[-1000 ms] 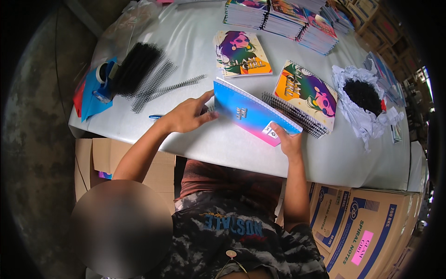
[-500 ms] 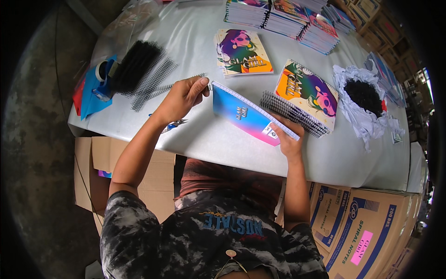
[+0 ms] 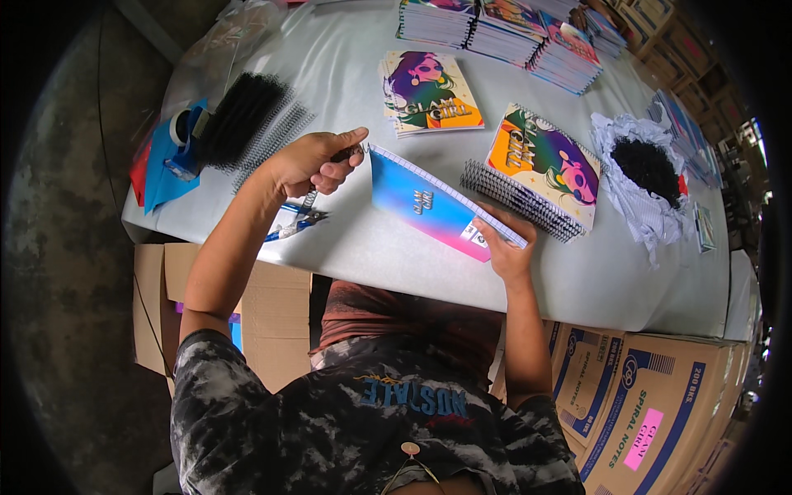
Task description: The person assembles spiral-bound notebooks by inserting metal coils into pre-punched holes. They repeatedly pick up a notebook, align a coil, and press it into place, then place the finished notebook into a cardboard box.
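A notebook (image 3: 417, 198) with a blue-to-pink cover is held tilted above the table, its punched edge facing up and away. My right hand (image 3: 507, 243) grips its right end, thumb on the cover. At its upper left corner my left hand (image 3: 322, 163) is closed on a dark spiral coil (image 3: 310, 198), whose lower end hangs below the fingers. The coil's tip is by the first holes; whether it is threaded I cannot tell. Blue-handled pliers (image 3: 293, 223) lie on the table below my left hand.
Loose coils (image 3: 247, 124) lie at the left beside a tape roll (image 3: 180, 128). Unbound notebooks (image 3: 433, 91) lie ahead, bound ones (image 3: 544, 165) to the right. Crumpled paper (image 3: 631, 206) holds black scraps. Notebook stacks (image 3: 511, 37) stand at the back; cartons (image 3: 635, 404) are below the table.
My left hand has turned over and the coil, which pointed out to the left, now hangs down from it. The notebook has shifted slightly left, still in my right hand.
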### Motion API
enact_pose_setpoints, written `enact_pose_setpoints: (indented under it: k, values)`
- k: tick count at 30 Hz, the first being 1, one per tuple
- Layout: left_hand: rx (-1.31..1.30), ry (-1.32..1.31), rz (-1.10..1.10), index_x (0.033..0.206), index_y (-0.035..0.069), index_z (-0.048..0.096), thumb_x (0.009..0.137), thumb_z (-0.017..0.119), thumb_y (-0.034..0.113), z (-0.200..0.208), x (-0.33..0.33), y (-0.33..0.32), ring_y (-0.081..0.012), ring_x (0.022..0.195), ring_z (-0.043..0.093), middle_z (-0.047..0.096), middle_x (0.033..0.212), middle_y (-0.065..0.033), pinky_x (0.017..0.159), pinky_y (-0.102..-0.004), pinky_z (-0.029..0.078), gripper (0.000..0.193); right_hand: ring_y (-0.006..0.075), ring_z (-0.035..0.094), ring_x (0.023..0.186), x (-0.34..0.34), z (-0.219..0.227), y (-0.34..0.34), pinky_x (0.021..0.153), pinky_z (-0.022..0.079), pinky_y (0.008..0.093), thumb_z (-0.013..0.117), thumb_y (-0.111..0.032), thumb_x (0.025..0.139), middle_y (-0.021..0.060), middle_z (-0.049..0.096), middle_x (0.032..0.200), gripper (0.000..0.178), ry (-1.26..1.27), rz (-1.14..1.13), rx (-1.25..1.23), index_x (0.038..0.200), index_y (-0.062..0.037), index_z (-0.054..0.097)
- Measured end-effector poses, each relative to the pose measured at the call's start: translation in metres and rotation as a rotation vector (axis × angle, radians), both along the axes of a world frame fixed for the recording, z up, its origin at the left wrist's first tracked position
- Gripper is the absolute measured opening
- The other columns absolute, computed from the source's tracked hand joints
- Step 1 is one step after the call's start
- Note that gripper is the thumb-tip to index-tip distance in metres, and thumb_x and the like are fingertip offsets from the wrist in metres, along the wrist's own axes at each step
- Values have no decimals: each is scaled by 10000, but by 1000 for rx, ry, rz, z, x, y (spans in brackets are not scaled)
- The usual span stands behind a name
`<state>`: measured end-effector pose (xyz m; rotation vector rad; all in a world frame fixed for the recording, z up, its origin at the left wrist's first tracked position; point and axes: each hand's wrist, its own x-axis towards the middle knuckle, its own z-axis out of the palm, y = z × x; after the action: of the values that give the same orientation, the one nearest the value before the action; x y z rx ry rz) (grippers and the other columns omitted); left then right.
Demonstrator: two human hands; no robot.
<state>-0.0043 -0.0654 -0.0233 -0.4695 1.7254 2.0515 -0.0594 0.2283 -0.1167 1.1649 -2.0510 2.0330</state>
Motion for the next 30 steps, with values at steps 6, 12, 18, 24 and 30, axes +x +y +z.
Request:
enact_pose_setpoints:
  k: [6, 12, 18, 24, 30]
  values:
    - [-367, 425, -126, 880, 25, 564, 861, 596, 287, -4, -1, -11, -78, 499, 393, 468, 590, 15, 465, -198, 347, 264, 87, 600, 710, 0, 6, -1, 619, 469, 205, 600, 46, 793, 95, 675, 922, 239, 46, 39, 0, 1028, 23, 634]
    - [-1114, 739, -328, 1037, 35, 546, 773, 671, 145, 25, 17, 11, -238, 935, 528, 564, 1022, -79, 794, -343, 418, 312, 70, 574, 659, 4, -4, -1, 593, 468, 201, 628, 34, 782, 73, 669, 820, 231, -97, 19, -46, 1012, 18, 643]
    - [-1660, 1103, -193, 977, 51, 583, 731, 677, 118, 28, 19, 30, -267, 896, 560, 590, 971, -102, 799, -355, 433, 271, 78, 576, 663, 13, -7, -4, 600, 473, 213, 619, 22, 794, 77, 671, 840, 223, -180, 52, -77, 1016, 17, 638]
    - [-1691, 1055, -305, 872, 60, 579, 686, 706, 139, 27, 23, 29, -247, 882, 560, 588, 914, -62, 838, -363, 404, 239, 171, 645, 803, 19, 3, -4, 713, 504, 246, 577, 66, 775, 121, 659, 982, 297, 91, 2, 92, 1059, -5, 622]
    - [-1824, 1056, -326, 1162, 59, 487, 706, 699, 362, 27, 26, 30, -364, 1230, 343, 420, 1265, -187, 1010, -466, 232, 588, 224, 659, 851, 20, -3, -9, 734, 521, 276, 572, 100, 729, 127, 658, 985, 341, 217, -44, 62, 1050, -5, 625]
